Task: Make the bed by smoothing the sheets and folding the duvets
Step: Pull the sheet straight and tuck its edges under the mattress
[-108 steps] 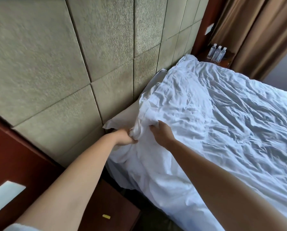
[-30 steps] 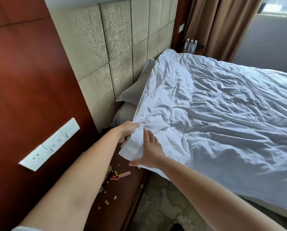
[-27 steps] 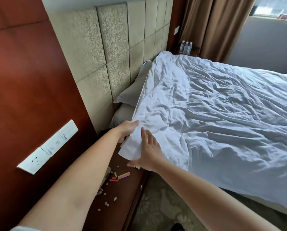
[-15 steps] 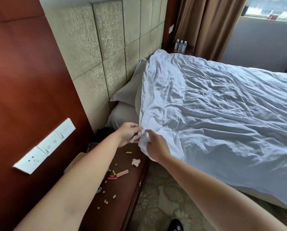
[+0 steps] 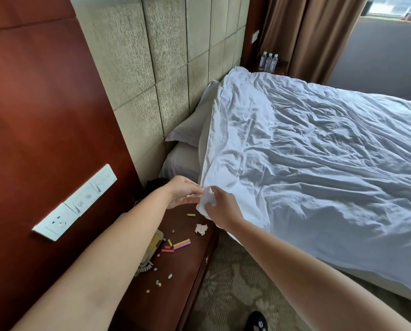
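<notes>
Head view: the duvet (image 5: 319,149) covers the bed; its near corner hangs over the nightstand (image 5: 176,263). Your right hand (image 5: 220,207) clamps that corner; your left hand (image 5: 183,193) pinches its edge. Both grips sit closer together than a second ago.

duvet corner (image 5: 205,199) now bunched, drawn bedside

no legible text; wall switch panel (image 5: 76,202) symbols too blurred.
</notes>
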Demonstrator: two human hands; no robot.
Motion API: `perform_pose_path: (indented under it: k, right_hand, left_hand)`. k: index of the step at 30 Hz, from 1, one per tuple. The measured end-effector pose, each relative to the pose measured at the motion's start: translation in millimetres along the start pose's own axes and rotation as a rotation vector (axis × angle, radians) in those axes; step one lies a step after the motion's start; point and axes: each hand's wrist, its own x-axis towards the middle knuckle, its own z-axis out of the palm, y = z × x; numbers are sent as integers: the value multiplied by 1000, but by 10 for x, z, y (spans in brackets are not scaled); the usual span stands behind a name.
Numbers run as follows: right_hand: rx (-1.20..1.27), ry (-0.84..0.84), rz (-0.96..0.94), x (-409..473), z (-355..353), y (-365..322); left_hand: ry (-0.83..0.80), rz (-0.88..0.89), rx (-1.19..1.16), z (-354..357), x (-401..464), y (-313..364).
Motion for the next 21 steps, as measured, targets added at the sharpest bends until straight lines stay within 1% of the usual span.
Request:
perform_pose_path:
  k: [2,7,10,15,19,21]
  right_hand:
    - [40,0,20,-21,25,-18]
    - [-23,-10,28,-57,66,-2]
    - [4,28,34,-79,60,16]
    - [60,26,77,-69,54,-6]
    - [67,19,46,-74,-4,-26]
    - [57,45,34,-73,-25,-20]
  left_hand:
    - [17,-1,-6,32,14,-24]
    - [21,15,-40,96,-30,-73]
    - [11,49,-33,81,-55,-54]
    - [38,84,57,135,-89,6]
    - [117,172,169,204,-67,1]
    - [118,196,222,197,-62,18]
